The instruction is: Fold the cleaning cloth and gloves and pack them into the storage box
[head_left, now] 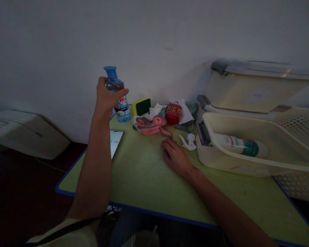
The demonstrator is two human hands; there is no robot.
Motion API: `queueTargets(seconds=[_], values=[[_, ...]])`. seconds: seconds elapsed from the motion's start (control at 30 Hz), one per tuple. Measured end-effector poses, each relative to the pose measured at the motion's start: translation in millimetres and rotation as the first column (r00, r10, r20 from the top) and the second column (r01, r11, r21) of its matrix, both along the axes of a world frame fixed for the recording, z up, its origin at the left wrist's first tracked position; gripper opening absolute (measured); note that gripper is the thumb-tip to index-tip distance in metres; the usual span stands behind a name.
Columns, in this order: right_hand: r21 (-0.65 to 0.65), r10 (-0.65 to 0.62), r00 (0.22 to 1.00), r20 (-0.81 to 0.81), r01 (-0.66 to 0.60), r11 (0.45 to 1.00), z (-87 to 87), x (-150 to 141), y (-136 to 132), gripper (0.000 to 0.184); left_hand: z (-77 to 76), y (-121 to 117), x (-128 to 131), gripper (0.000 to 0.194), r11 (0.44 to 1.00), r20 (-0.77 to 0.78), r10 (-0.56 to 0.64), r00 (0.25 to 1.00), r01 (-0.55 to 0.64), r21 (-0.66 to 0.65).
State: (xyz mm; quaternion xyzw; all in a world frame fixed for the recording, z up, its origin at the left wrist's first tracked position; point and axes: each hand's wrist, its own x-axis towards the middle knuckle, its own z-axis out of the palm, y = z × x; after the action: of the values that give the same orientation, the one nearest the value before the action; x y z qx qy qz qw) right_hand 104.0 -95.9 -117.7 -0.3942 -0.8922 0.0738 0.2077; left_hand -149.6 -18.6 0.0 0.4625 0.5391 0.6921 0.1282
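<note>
My left hand [108,97] is wrapped around a clear blue bottle [122,107] with a blue cap and a printed label. The bottle is upright at the back left of the table; its base appears to be at the table top. My right hand [177,158] rests on the table, holding nothing, its fingers loosely bent and the thumb a little apart. Just beyond its fingertips lies a pink cloth [151,126] with a checked edge. A white spray trigger head [189,142] lies to the right of that hand.
A yellow-green sponge [142,106], a red jar [173,114] and crumpled grey and white cloths [186,115] sit by the wall. On the right, a cream basket [222,163] holds a white bottle [239,144], with a lidded box [237,89] behind. A phone [115,140] lies beside my left forearm.
</note>
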Motion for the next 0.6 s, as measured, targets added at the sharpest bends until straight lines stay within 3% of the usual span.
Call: queueTargets(seconds=[0.17, 0.33, 0.6], values=[[0.002, 0.006, 1.0, -0.009, -0.006, 1.0, -0.5, 0.4, 0.0, 0.022, -15.9, 10.2, -17.5, 0.047, 0.99, -0.156, 0.061, 0.986, -0.08, -0.118], [0.002, 0.012, 1.0, -0.015, -0.012, 1.0, 0.4, 1.0, -0.2, 0.021, -21.3, 13.5, -19.4, 0.046, 0.952, -0.451, 0.074, 0.889, -0.198, -0.234], [0.0, 0.008, 1.0, -0.004, -0.008, 1.0, 0.6, 0.3, -0.3, 0.021, -24.0, 7.7, -7.8, 0.04, 0.877, -0.57, 0.004, 0.822, -0.277, -0.393]])
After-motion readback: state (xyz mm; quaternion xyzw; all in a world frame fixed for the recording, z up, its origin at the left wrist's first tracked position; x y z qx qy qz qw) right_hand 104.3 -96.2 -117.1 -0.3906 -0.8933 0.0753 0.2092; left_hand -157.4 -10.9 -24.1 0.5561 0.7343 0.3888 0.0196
